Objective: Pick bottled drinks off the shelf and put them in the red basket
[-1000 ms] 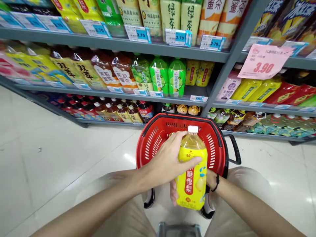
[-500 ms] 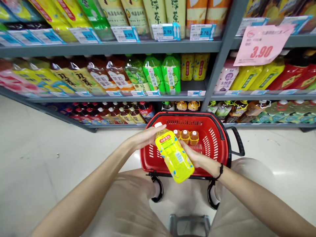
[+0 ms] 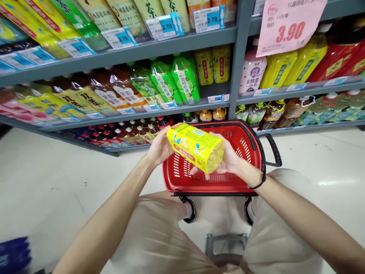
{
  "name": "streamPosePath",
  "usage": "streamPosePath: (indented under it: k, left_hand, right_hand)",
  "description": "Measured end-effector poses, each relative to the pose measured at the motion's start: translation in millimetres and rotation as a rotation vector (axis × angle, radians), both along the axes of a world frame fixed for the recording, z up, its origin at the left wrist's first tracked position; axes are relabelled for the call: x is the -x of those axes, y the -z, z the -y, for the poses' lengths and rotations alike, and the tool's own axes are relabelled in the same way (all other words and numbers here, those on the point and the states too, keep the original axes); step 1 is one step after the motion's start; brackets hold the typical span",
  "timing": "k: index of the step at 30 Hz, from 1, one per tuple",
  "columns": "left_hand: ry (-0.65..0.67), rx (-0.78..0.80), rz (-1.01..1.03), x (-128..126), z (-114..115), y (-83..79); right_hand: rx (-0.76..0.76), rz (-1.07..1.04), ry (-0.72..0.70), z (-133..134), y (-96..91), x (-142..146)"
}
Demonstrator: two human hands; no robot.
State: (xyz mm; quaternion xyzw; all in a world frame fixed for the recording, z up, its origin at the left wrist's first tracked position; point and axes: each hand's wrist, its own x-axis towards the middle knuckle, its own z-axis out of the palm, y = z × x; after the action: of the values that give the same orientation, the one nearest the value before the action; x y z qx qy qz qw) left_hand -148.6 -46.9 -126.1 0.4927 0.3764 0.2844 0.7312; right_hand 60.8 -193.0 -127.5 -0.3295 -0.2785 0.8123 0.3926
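A big yellow drink bottle (image 3: 195, 146) lies nearly on its side above a red wheeled shopping basket (image 3: 251, 152). My left hand (image 3: 158, 146) grips its top end on the left; the cap is hidden behind the fingers. My right hand (image 3: 228, 158) cups the bottle's base from the right and below. A black band circles my right wrist. The bottle hides most of the basket's inside.
Grey store shelves (image 3: 171, 43) packed with bottled drinks and price tags stand straight ahead. A pink 3.90 sign (image 3: 289, 24) hangs at the upper right. My knees flank the basket. Pale tiled floor (image 3: 57, 171) spreads to the left and right.
The bottle has swung from upright to nearly flat, its top moving left. Both hands have risen with it. The bottles seen inside the basket half a second ago are now covered.
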Motion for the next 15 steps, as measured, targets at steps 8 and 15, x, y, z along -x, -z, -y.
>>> streamPosePath:
  k: [8, 15]
  left_hand:
    - [-0.007, -0.151, 0.084, -19.9, 18.6, -5.9]
    - [-0.115, -0.206, -0.065, -10.0, 5.7, -15.2]
  right_hand:
    - [-0.088, 0.043, 0.12, 10.2, 1.3, -13.6]
    - [0.098, 0.151, 0.43, -13.5, 1.2, -20.3]
